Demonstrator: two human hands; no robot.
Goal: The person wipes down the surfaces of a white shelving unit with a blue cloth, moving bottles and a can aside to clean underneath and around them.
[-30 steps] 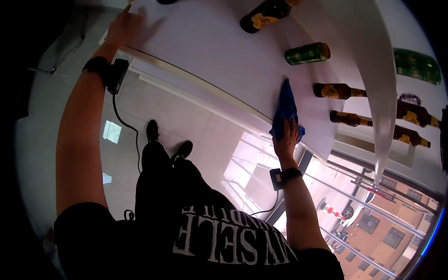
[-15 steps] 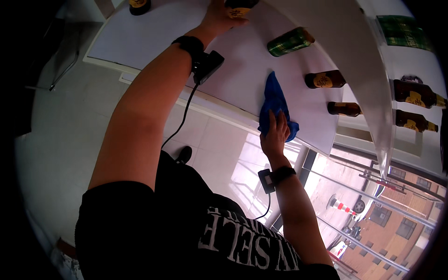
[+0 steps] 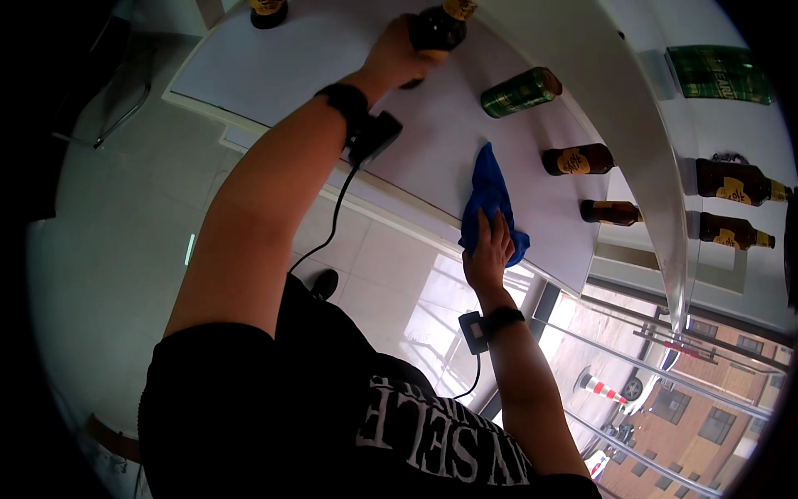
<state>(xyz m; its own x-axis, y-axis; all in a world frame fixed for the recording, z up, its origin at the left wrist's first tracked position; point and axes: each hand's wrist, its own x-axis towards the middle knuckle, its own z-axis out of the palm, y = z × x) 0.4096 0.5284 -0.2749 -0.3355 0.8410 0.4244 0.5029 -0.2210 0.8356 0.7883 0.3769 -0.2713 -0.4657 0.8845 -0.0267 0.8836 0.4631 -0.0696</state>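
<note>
At the top of the head view, my left hand (image 3: pixel 394 55) is closed around a dark brown bottle (image 3: pixel 438 30) with a gold neck wrap, held over the white counter (image 3: pixel 399 137). My fingers cover much of its body. My right hand (image 3: pixel 489 252) lies on a crumpled blue cloth (image 3: pixel 489 185) near the counter's front edge, fingers stretched out and slightly apart. Beyond the cloth stands a green can (image 3: pixel 522 92). To the right of the can are a brown bottle (image 3: pixel 579 159) with a yellow label and a smaller brown bottle (image 3: pixel 609 212).
Another brown bottle (image 3: pixel 268 12) stands at the counter's far left. A curved white panel (image 3: pixel 619 91) borders the back; a green can (image 3: pixel 719 73) and two brown bottles appear beyond it. A metal-legged chair (image 3: pixel 125 116) stands left. Glass doors show a traffic cone (image 3: pixel 600 387) outside.
The view has shifted slightly, so the counter sits lower in the picture. More of the bottle in my left hand shows, including its neck. My right hand stays on the cloth.
</note>
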